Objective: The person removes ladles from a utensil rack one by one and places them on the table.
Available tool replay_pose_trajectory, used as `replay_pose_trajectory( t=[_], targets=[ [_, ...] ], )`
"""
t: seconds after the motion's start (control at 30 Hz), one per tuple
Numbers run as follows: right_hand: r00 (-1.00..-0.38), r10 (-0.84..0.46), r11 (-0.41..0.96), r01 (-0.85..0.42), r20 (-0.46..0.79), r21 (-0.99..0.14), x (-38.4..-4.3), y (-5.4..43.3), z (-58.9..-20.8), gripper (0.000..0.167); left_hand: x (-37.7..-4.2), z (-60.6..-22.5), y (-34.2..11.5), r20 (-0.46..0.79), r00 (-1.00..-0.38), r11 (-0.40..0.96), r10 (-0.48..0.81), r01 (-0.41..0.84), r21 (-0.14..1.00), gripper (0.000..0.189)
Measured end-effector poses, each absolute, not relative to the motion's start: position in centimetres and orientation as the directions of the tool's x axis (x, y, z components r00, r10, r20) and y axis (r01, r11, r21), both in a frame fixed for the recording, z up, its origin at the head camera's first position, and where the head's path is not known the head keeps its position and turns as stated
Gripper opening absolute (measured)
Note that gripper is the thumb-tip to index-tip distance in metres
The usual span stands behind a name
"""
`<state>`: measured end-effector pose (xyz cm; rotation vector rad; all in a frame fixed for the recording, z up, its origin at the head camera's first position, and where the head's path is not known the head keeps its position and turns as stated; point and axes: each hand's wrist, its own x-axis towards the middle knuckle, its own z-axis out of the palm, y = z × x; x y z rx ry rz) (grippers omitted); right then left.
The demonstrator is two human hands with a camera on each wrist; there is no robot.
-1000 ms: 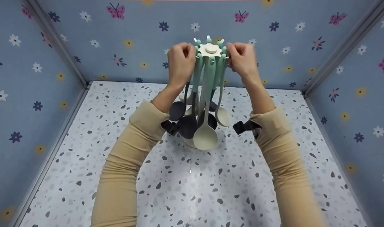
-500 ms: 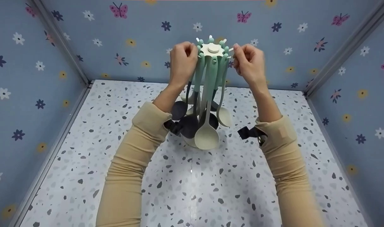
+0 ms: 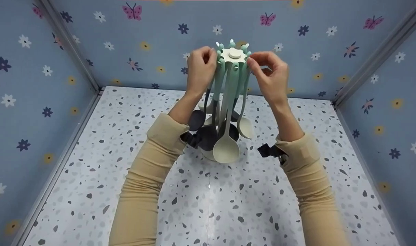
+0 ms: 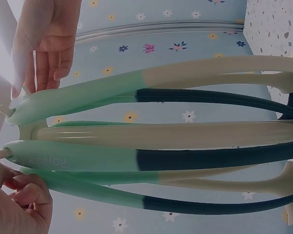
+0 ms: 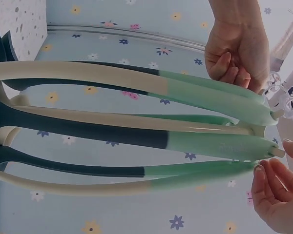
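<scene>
A utensil rack with a cream notched top [image 3: 234, 54] stands upright, kitchen utensils with mint-green handles hanging round it. On its left side my left hand [image 3: 202, 70], fingers curled, pinches the handle end of a dark-headed utensil [image 3: 197, 120]; its exact kind is unclear. Opposite, thumb and fingertips of my right hand [image 3: 271, 73] pinch the upper end of a cream spoon [image 3: 246, 128]. A cream round-bowled spoon [image 3: 226, 149] hangs at the front, touched by neither hand. In the right wrist view the spoon's green handle [image 5: 205, 176] runs up to my right fingertips.
The rack stands on a white speckled tabletop [image 3: 208, 212]. Blue flowered panels rise behind it, like the back wall [image 3: 160, 51], and on both sides. A black wrist-camera mount [image 3: 269, 150] sticks out from each sleeve.
My right hand drew away to the right from the rack, then came back with thumb and fingertips to the handle end. My left hand has kept its place at the rack's left side.
</scene>
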<state>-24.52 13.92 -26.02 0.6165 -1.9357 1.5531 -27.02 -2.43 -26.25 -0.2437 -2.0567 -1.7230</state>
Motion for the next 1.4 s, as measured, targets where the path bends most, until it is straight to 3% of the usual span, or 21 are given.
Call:
replay_pose_trajectory(
  t=[0.1, 0.33, 0.63, 0.73, 0.9, 1.03, 1.4],
  targets=[
    [-0.708, 0.002, 0.247, -0.684, 0.706, -0.687, -25.2, 13.9, -26.7, 0.016, -27.0, -26.3, -2.5, 0.436, -0.888, 0.188, -0.144, 0.408, 0.893, 0.035],
    [-0.655, -0.004, 0.291, -0.724, 0.756, -0.625, -23.2, 12.8, -25.5, 0.012, -26.7, -26.7, -2.6, 0.484, -0.863, 0.188, -0.144, 0.456, 0.870, 0.033],
    [-0.674, 0.023, 0.202, -0.720, 0.738, -0.664, -23.4, 12.4, -25.7, 0.010, -26.2, -27.6, -2.7, 0.519, -0.840, 0.285, -0.160, 0.464, 0.839, 0.030],
    [-0.672, 0.027, 0.203, -0.721, 0.740, -0.663, -23.4, 12.4, -25.7, 0.009, -25.5, -28.1, -2.6, 0.576, -0.804, 0.320, -0.149, 0.512, 0.797, 0.029],
    [-0.659, 0.025, 0.210, -0.731, 0.751, -0.649, -23.5, 12.6, -25.8, 0.009, -23.5, -29.2, -2.3, 0.720, -0.682, 0.380, -0.130, 0.637, 0.671, 0.022],
    [-0.663, 0.028, 0.199, -0.730, 0.748, -0.654, -23.6, 12.6, -25.8, 0.006, -21.9, -30.4, -2.3, 0.774, -0.619, 0.415, -0.130, 0.676, 0.610, 0.018],
    [-0.675, 0.024, 0.178, -0.723, 0.737, -0.668, -23.7, 12.9, -25.8, 0.005, -19.2, -35.1, -1.6, 0.783, -0.619, 0.487, -0.068, 0.664, 0.568, 0.020]
  ],
)
